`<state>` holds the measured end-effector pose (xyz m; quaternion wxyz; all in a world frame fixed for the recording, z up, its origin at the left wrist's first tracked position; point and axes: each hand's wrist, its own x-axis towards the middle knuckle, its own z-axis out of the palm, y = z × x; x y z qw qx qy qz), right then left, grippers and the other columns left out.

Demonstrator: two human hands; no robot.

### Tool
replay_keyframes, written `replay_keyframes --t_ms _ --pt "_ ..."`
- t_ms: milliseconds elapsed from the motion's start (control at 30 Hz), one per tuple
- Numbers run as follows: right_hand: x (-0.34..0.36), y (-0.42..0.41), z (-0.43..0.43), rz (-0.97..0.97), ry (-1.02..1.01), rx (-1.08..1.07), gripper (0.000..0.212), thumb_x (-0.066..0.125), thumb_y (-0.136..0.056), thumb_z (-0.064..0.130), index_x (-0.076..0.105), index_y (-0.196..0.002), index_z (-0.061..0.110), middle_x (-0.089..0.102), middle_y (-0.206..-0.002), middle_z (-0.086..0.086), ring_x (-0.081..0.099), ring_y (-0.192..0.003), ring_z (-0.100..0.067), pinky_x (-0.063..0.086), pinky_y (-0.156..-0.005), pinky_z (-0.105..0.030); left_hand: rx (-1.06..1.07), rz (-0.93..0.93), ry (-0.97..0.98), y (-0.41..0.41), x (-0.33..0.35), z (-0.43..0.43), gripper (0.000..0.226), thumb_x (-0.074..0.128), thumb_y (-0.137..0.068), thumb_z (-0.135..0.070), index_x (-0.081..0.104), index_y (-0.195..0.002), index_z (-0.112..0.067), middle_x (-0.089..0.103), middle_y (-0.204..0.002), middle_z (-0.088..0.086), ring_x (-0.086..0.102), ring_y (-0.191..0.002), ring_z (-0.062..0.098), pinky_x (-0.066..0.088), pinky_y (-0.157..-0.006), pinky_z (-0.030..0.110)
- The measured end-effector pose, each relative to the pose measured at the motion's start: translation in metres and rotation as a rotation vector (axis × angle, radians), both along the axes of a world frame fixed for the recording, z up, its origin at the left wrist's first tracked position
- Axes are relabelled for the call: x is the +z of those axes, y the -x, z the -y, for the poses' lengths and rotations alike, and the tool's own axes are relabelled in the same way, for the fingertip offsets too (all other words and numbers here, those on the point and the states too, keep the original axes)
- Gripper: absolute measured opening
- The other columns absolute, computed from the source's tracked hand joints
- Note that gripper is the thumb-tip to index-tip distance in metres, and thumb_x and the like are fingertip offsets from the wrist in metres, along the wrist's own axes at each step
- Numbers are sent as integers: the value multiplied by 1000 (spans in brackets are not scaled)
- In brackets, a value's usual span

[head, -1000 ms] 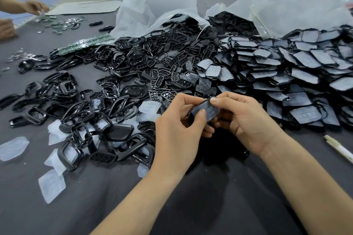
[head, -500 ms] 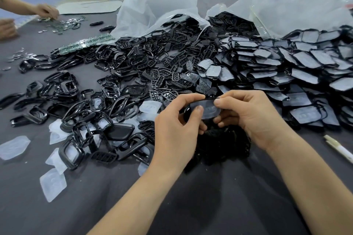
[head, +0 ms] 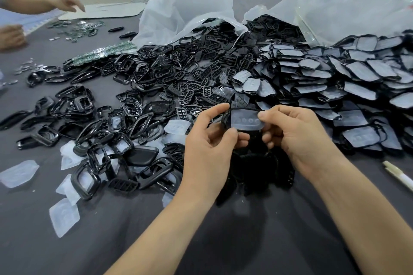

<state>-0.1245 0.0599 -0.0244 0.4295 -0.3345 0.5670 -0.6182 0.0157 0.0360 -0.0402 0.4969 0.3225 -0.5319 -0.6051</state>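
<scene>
Head view, one only: wide-angle camera worn on the head, facing forward and down over the table, close above left hand and right hand.

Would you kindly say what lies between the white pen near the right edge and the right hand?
Head view: only bare dark grey tablecloth separates the white pen from the right hand gripping a black plastic fob shell.
</scene>
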Motion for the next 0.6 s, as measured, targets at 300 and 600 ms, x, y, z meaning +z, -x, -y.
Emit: replay_keyframes --t_ms 300,600 --pt "-2 -1 -2 -207 70 -16 21 60 -87 -1 65 -82 18 62 -72 -2 61 -53 -9 51 -50 -20 -46 -73 -99 1 5 0 34 47 -93 10 66 -103 -16 73 -78 2 68 -68 11 56 -67 20" --pt "3 -3 -6 -710 173 109 28 64 -81 -4 73 -89 22 61 -103 3 63 -84 -19 54 -80 -28 -48 -217 -324 -4 7 7 28 40 -95 7 64 -108 -1 74 -84 14 70 -68 18 57 -64 23"
